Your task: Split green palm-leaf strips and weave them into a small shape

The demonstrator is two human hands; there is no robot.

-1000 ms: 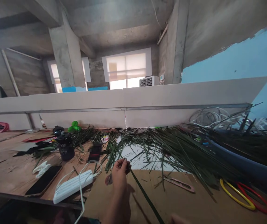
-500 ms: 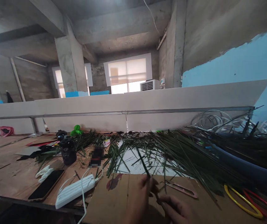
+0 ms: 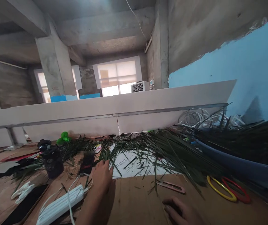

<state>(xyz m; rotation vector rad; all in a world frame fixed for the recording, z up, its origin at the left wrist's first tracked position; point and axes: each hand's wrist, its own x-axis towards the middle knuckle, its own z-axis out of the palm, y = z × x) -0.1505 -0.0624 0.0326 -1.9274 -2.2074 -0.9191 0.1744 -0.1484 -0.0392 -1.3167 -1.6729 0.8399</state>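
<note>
My left hand [image 3: 102, 176] reaches forward over the far left edge of the brown cardboard sheet [image 3: 138, 203]. Its fingers stretch out and touch the near end of a pile of long green leaf strips [image 3: 171, 150]; I see no strip in its grasp. My right hand [image 3: 181, 212] lies low on the cardboard at the bottom edge of the view, fingers loose and pointing left, holding nothing. A pinkish flat metal tool [image 3: 171, 187] rests on the cardboard between the two hands, beyond the right one.
A white power strip [image 3: 59, 204], a dark phone [image 3: 23, 207] and a black cup [image 3: 53, 162] sit to the left. Yellow [image 3: 219, 187] and red rings [image 3: 238, 190] lie on the right beside a grey-blue tub [image 3: 241, 162] of leaves. A white partition [image 3: 115, 115] bounds the bench.
Both hands were pinching one leaf strip over the cardboard; now the strip is gone from them. My left hand has moved left and forward to the pile, and my right hand has sunk onto the cardboard.
</note>
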